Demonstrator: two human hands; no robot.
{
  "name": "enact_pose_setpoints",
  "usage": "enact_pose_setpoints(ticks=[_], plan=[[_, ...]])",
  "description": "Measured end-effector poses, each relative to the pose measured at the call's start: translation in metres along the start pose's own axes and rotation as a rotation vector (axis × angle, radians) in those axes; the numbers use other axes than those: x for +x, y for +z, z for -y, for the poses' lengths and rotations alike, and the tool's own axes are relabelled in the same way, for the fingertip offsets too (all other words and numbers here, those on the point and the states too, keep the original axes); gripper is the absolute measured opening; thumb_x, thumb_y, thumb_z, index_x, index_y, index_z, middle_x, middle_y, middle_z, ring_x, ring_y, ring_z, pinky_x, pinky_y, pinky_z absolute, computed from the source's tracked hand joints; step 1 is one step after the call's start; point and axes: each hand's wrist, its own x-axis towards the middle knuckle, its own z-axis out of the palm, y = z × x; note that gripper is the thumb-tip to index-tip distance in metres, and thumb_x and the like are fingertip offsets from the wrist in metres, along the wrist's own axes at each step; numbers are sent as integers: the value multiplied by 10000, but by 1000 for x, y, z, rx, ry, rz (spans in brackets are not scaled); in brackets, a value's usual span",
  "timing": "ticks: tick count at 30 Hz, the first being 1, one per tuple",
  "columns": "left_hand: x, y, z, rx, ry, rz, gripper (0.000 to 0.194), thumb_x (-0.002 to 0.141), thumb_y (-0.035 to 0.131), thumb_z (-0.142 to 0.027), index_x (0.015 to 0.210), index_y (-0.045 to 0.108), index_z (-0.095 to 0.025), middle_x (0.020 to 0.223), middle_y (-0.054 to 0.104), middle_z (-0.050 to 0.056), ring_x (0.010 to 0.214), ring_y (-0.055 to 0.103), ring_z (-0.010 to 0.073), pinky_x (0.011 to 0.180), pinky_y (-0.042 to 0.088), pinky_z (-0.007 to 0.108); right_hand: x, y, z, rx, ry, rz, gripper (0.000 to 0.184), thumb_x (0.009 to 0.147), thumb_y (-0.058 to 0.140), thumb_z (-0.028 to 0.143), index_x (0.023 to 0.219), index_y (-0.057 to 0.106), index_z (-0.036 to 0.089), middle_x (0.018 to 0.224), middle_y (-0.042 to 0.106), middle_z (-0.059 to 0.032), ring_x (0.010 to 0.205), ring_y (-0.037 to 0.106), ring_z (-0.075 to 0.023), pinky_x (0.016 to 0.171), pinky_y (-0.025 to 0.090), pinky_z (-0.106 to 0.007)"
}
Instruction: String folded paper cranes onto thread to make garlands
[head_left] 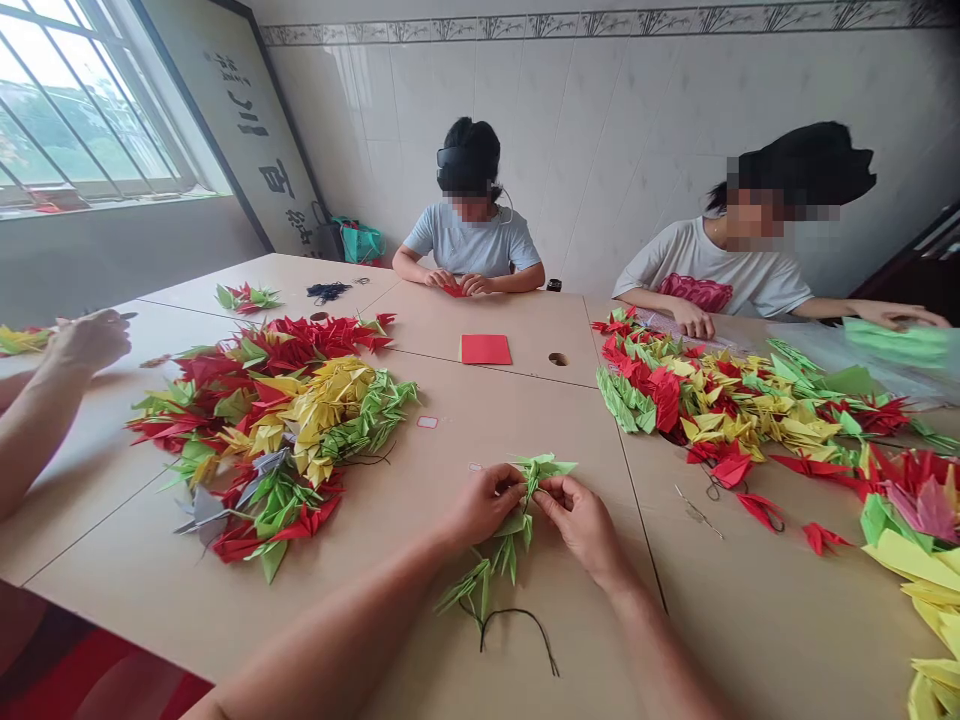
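Note:
My left hand [486,502] and my right hand [579,515] meet over the table, both pinched on a string of green paper cranes [501,540]. The topmost green crane [543,469] sticks up between my fingertips. The rest of the string trails down and left toward me, and a dark thread [517,620] curls out from its lower end onto the table [390,560].
A large heap of red, yellow and green cranes [277,420] lies to my left, another heap [735,400] to my right. A red paper square [485,349] lies mid-table. Two people sit opposite folding; a third person's hand [86,340] works at the far left.

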Motion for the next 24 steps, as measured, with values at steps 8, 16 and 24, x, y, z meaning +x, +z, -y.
enact_pose_setpoints(ticks=[8,16,24], plan=[[2,0,2,-16,-24,-52,189,664,639,-301,703,562,-132,667,565,2,614,479,105,568,363,222,-2,-2,6,39,-18,58,308,724,624,461,766,668,158,703,644,-36,666,553,-169,620,436,-268],[0,-2,-4,8,-53,-46,268,678,630,-368,625,506,-136,545,512,-30,502,410,76,490,311,213,-4,-3,12,131,93,96,327,654,682,472,753,667,160,620,584,5,566,482,-124,516,379,-228],[0,-7,-2,-135,-49,56,316,692,646,-418,670,508,-133,563,508,-25,505,421,66,490,307,200,-5,-4,12,86,53,105,334,695,653,479,743,629,149,561,492,35,526,408,-104,496,334,-222]])
